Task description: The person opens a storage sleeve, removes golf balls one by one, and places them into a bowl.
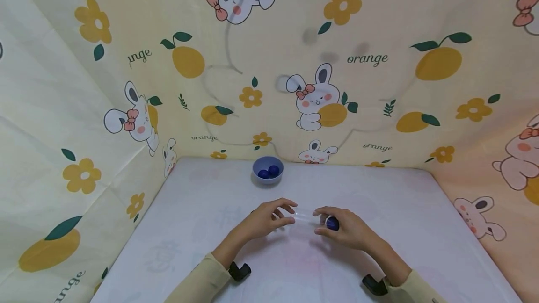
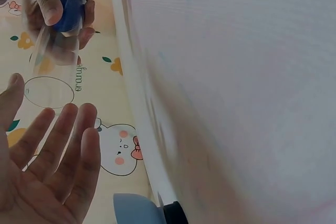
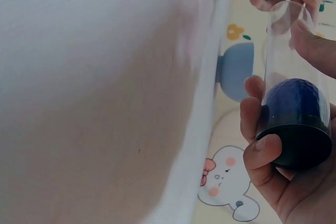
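My right hand (image 1: 347, 229) grips a clear plastic tube (image 3: 281, 51) with a dark end (image 3: 296, 145). A blue ball (image 3: 294, 98) sits inside the tube at that end, with the fingers and thumb wrapped about it. In the head view the tube (image 1: 305, 217) lies sideways above the table, pointing left. My left hand (image 1: 266, 219) is by the tube's far rim, fingers spread and loosely bent. Seen in the left wrist view, the left hand (image 2: 52, 171) faces the round rim, its palm bare.
Toward the back of the white table (image 1: 202, 186) stands a light blue bowl (image 1: 268, 182) with two dark blue balls (image 1: 274, 170) in it. A printed cloth (image 1: 278, 50) rises behind the table and along its sides.
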`<state>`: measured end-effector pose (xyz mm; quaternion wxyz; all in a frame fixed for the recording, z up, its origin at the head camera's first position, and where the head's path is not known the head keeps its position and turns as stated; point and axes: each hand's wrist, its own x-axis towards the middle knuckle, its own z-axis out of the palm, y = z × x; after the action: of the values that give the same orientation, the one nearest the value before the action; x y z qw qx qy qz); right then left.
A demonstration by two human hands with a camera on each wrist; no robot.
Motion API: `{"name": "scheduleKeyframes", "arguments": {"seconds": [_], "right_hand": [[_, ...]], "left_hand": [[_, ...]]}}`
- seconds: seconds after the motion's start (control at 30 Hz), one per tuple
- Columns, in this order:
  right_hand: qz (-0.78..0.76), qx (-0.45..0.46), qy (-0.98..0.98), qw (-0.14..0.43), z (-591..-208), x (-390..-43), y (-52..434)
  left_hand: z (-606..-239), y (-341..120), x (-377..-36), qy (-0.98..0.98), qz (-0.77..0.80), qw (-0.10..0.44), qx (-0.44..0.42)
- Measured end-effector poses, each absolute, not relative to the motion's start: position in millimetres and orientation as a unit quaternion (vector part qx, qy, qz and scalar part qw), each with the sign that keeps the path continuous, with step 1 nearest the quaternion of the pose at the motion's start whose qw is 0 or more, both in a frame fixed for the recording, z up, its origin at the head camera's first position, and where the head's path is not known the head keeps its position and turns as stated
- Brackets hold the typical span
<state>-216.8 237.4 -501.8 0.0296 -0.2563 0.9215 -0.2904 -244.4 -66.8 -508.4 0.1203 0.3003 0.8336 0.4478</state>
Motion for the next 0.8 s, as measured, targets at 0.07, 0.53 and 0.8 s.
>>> {"name": "scheduleKeyframes", "arguments": {"seconds": [0.07, 0.53, 0.8], "right_hand": [[-0.294, -0.259, 0.92, 0.031, -501.3, -216.7, 237.5], [-0.272, -0.254, 0.927, 0.037, -500.8, -218.5, 238.4], [-0.247, -0.237, 0.939, 0.034, -498.4, -218.6, 237.3]], "left_hand": [[-508.6, -66.5, -244.1, 0.833, 0.448, 0.123, 0.3], [-510.9, -62.9, -243.0, 0.836, 0.44, 0.131, 0.299], [-512.7, -62.4, -244.4, 0.834, 0.45, 0.131, 0.293]]}}
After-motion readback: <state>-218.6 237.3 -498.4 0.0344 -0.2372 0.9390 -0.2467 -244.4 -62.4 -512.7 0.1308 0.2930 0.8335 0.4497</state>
